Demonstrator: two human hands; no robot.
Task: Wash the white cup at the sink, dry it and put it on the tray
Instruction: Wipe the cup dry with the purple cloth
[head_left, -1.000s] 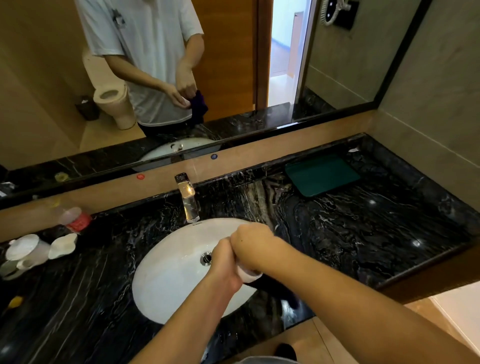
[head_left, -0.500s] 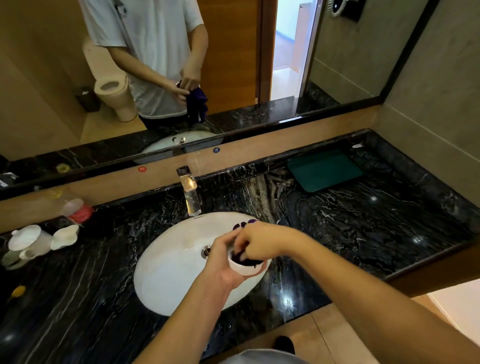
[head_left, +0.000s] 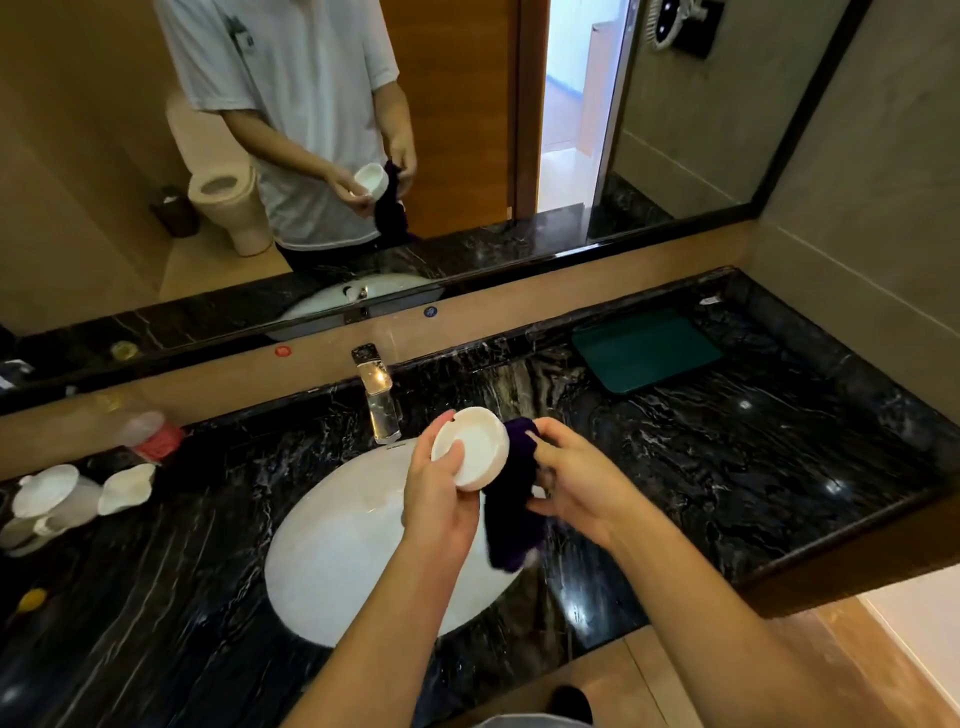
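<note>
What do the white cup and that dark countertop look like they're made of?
The white cup looks like glazed ceramic: smooth, evenly white, thick-rimmed. The countertop seems polished black marble or similar stone, with pale veins and bright glints of light; it might be an imitation.

White cup (head_left: 470, 448) in left hand (head_left: 439, 499)

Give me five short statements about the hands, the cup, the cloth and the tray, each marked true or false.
1. The left hand holds the white cup. True.
2. The right hand is empty. False: it grips the dark purple cloth.
3. The cup sits on the green tray. False: it is held above the sink.
4. The tray lies right of the faucet. True.
5. Water runs from the faucet. False: none is visible.
</note>
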